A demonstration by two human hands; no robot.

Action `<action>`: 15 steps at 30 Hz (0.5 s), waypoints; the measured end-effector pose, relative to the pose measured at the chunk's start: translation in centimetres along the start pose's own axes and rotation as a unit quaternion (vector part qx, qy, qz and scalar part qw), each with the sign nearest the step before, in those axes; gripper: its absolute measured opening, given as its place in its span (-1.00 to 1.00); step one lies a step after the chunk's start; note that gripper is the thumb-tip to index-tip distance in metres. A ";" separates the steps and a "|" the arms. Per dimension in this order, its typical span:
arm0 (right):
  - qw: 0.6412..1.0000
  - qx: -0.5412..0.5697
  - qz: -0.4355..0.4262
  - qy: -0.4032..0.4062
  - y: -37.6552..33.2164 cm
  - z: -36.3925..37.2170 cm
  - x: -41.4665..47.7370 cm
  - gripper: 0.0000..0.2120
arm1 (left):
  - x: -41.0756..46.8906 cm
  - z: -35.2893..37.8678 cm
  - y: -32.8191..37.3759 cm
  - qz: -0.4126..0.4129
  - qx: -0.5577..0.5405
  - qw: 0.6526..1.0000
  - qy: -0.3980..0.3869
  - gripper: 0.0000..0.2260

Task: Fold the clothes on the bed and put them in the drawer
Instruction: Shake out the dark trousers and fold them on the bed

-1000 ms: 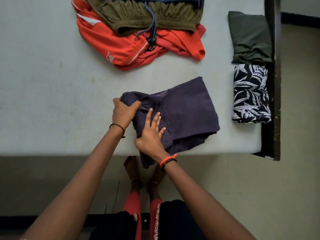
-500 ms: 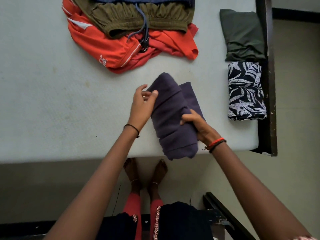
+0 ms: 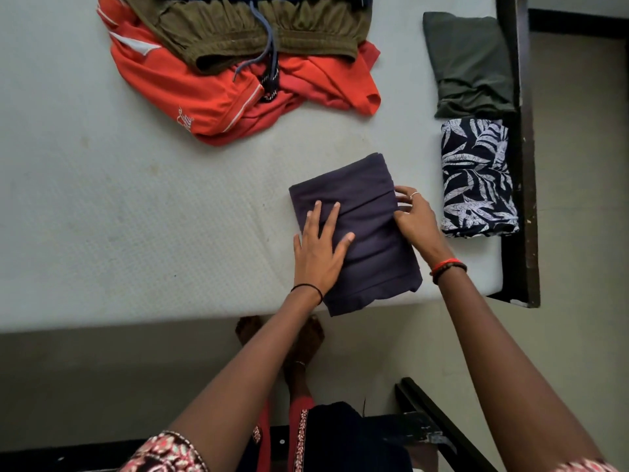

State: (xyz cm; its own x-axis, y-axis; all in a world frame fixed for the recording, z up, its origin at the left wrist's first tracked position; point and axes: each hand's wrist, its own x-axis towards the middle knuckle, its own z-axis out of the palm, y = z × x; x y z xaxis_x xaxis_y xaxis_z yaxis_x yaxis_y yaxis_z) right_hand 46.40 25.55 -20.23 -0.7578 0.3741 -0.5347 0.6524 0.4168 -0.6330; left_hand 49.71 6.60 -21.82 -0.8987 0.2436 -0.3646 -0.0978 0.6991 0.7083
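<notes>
Your left hand (image 3: 320,248) is pressing flat on the purple garment (image 3: 371,240); your right hand (image 3: 413,219) is gripping its edge, leaf-print bundle (image 3: 476,178) just beyond.

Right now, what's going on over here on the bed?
A person is folding laundry on the bed. The left hand presses flat on a folded purple garment while the right hand grips its right edge. Two folded pieces, one green and one leaf-print, lie to the right. An orange shirt and olive shorts lie unfolded farther back.
</notes>
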 end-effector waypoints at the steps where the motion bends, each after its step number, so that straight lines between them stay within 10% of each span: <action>1: 0.998 -0.033 -0.019 0.045 -0.1 0.2 -0.1 -0.55 | 0.4 -0.4 -0.1 0.004 -0.049 0.998 0.036 -0.53; 6: 0.956 -0.097 -0.193 0.198 -2.1 2.2 -0.1 -0.52 | 3.8 -3.4 -2.6 -0.056 -0.140 0.978 0.143 -0.58; 15: 0.964 -0.183 -0.183 0.058 0.3 5.5 4.0 -0.40 | 7.2 -3.5 -2.6 -0.144 -0.176 0.971 0.076 -0.45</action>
State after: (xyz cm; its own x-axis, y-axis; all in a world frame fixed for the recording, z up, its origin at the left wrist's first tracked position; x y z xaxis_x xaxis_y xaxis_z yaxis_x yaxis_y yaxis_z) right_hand 43.54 22.61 -25.64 -0.9453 0.2283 -0.2331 0.3192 0.7950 -0.5158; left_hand 41.97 4.14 -24.17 -0.8629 -0.0491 -0.5030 -0.4699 0.4445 0.7626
